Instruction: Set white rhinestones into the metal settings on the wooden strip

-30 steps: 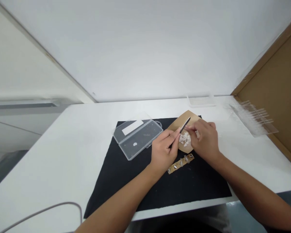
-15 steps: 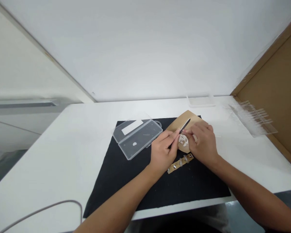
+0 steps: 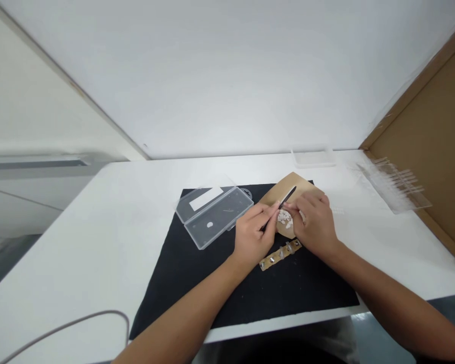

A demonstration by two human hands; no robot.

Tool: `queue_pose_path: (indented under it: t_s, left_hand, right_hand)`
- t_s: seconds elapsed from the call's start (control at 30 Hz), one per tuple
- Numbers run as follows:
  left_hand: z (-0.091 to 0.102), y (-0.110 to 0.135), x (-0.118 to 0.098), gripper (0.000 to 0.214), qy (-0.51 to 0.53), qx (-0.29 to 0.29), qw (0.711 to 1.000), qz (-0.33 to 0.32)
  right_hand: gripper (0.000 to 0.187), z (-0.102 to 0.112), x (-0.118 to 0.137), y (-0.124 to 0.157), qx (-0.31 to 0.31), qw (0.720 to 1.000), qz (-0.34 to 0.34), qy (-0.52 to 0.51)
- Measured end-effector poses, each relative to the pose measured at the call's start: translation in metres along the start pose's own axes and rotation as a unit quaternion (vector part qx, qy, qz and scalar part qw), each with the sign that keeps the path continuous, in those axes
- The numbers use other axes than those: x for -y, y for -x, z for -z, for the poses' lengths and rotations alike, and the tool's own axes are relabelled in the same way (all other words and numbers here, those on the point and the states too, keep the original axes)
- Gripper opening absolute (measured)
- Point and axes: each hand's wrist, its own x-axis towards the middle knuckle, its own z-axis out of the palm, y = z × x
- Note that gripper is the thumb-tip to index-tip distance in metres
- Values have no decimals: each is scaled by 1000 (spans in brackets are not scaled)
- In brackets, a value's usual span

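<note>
My left hand (image 3: 255, 230) is closed around a slim black pen-shaped tool (image 3: 289, 195), whose upper end points away to the right. Close beside it, the fingertips of my right hand (image 3: 314, 218) are pinched together; anything between them is too small or hidden to make out. Under both hands lies a brown sheet of paper (image 3: 292, 181) with a heap of small white flakes (image 3: 284, 218), partly covered by my right hand. Just below, a narrow tan strip (image 3: 276, 257) bears several small shiny and clear pieces.
An opened clear plastic case (image 3: 216, 218) lies left of my hands on a black mat (image 3: 197, 283), with one white flake inside. Behind stands a clear tray (image 3: 314, 158). Thin clear strips (image 3: 396, 184) lie at the right, beside a cardboard wall (image 3: 436, 131). A cable (image 3: 79, 319) curves at lower left.
The black tool has turned slightly in my left hand, its pale side less visible. Both hands stay close together over the paper.
</note>
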Motion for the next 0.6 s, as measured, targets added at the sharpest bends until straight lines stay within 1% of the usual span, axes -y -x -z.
queue_pose_path:
  t_s: [0.1, 0.17, 0.3, 0.4, 0.5, 0.6]
  left_hand:
    - [0, -2, 2, 24, 0, -18, 1000, 1]
    - [3, -4, 5, 23, -28, -35, 999, 2]
    - [19, -11, 18, 24, -149, -68, 986, -10]
    - [34, -18, 31, 26, -259, -84, 962, -16]
    - [45, -21, 43, 27, -368, -50, 928, 21]
    - [50, -22, 51, 27, -425, -13, 904, 51]
  right_hand:
    - [25, 0, -1, 1, -19, 1000, 15, 2]
    - [23, 1, -3, 0, -41, 999, 27, 0]
    - [22, 0, -9, 1, -95, 995, 38, -13]
    - [26, 0, -10, 2, -116, 991, 62, -23]
    - [29, 1, -9, 3, -120, 989, 87, -23]
    - [29, 2, -7, 2, -123, 987, 99, -23]
